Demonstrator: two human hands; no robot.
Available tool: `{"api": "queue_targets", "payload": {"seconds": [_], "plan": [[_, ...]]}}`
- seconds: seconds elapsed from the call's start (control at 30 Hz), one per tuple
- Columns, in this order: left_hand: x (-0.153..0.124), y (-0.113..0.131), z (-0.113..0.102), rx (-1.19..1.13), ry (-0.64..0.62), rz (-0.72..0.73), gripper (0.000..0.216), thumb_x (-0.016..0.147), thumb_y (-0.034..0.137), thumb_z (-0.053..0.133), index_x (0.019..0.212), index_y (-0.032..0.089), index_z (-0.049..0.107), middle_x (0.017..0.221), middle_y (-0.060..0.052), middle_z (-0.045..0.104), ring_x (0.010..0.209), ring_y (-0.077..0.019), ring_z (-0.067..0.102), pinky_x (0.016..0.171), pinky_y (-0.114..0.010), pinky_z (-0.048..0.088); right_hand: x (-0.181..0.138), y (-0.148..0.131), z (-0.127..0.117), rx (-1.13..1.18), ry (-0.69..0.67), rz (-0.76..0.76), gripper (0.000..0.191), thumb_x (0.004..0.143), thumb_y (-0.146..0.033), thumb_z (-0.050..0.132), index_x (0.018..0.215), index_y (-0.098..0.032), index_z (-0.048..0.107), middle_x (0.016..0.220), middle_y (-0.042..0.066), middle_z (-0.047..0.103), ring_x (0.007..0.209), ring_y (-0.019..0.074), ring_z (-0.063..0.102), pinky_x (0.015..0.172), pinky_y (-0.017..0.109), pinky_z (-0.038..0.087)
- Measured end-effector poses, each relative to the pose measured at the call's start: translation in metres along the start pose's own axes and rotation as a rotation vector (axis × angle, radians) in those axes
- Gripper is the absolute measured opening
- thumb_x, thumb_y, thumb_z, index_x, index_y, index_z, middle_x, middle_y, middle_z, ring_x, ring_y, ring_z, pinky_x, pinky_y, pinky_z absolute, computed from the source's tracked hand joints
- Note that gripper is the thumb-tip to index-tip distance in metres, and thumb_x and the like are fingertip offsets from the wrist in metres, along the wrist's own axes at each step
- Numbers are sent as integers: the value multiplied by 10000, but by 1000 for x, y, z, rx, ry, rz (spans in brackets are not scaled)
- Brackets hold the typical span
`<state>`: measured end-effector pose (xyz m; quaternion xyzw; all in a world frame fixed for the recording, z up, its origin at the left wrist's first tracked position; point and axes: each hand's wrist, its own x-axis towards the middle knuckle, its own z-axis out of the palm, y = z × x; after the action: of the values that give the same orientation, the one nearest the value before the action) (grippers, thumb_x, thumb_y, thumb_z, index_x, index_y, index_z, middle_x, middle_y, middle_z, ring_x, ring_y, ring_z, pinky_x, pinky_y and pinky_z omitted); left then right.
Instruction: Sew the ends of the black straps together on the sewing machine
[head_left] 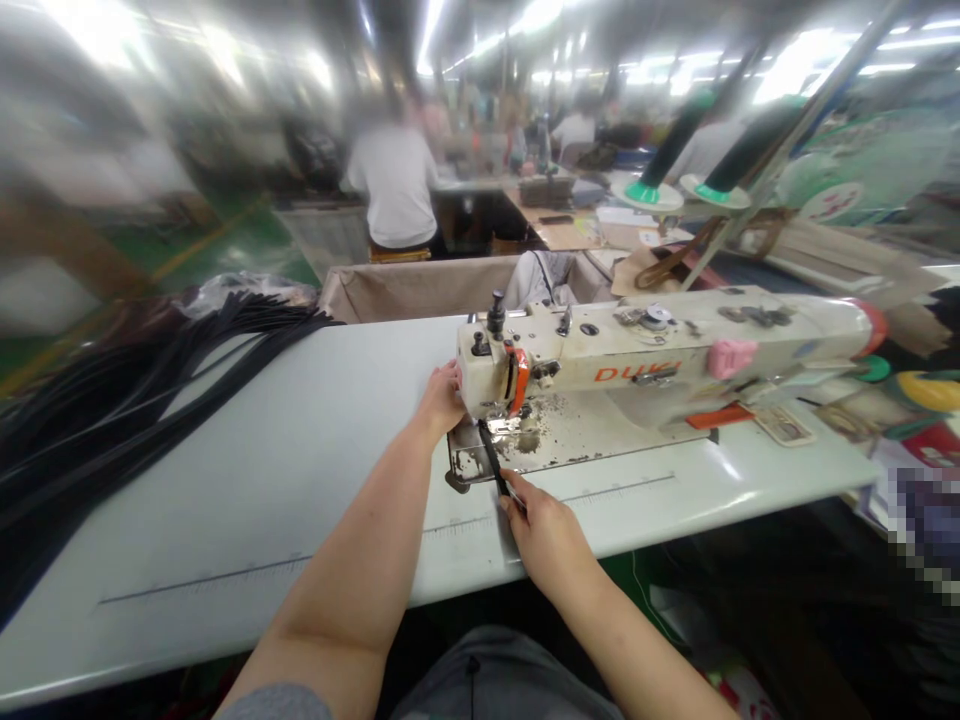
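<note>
A narrow black strap [491, 458] lies across the bed of a white sewing machine [559, 370], its far end reaching the presser foot and needle area. My right hand [541, 522] is closed, its thumb and fingers pinching the near end of this strap just in front of the bed. Against the left end of the machine head rests my left hand [445, 398], beyond the needle. Its fingertips are hidden behind the head, so whether they grip anything cannot be seen.
A pile of long black straps [172, 385] covers the table's left side. Behind the table stands a cloth-lined bin [420, 288]. Two dark thread cones [671, 150] rise at the back right. A pink block [731, 357] sits on the machine arm. A person in white [394, 180] is farther back.
</note>
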<state>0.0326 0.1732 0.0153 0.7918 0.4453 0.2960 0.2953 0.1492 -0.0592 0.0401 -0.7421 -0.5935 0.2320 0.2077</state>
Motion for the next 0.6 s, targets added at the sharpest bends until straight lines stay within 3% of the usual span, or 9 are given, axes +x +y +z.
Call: {"api": "queue_targets", "payload": {"seconds": [0.1, 0.3, 0.47, 0.6], "plan": [[-1, 3, -5, -182, 65, -139, 234, 723, 155, 742, 946, 198, 794, 1175, -60, 773, 1188, -324, 644, 1102, -474, 492, 1, -2, -3, -12, 24, -31, 408, 1006, -176, 524, 1396, -195, 641, 1139, 104, 778, 1006, 265, 753, 898, 343, 562], [-4, 0, -12, -280, 178, -262, 91, 725, 221, 715, 800, 176, 738, 945, -60, 776, 1064, -280, 673, 933, -359, 536, -11, -4, -10, -48, 186, -80, 359, 1007, -266, 563, 1353, -215, 644, 1190, 104, 670, 963, 240, 706, 876, 355, 576], [-8, -2, -19, -463, 247, -361, 261, 728, 400, 729, 689, 162, 630, 671, -38, 663, 831, -234, 671, 770, -335, 554, -17, 2, -10, 181, 271, -156, 298, 984, -255, 574, 1256, -176, 668, 1244, 144, 617, 1068, 257, 663, 994, 418, 555], [-23, 1, -35, -630, 280, -372, 372, 682, 483, 754, 662, 182, 537, 668, -8, 612, 751, -179, 657, 789, -347, 588, -13, -3, -9, 390, 225, -227, 192, 990, -258, 553, 1069, -175, 706, 1188, 149, 644, 1093, 254, 645, 1004, 402, 529]]}}
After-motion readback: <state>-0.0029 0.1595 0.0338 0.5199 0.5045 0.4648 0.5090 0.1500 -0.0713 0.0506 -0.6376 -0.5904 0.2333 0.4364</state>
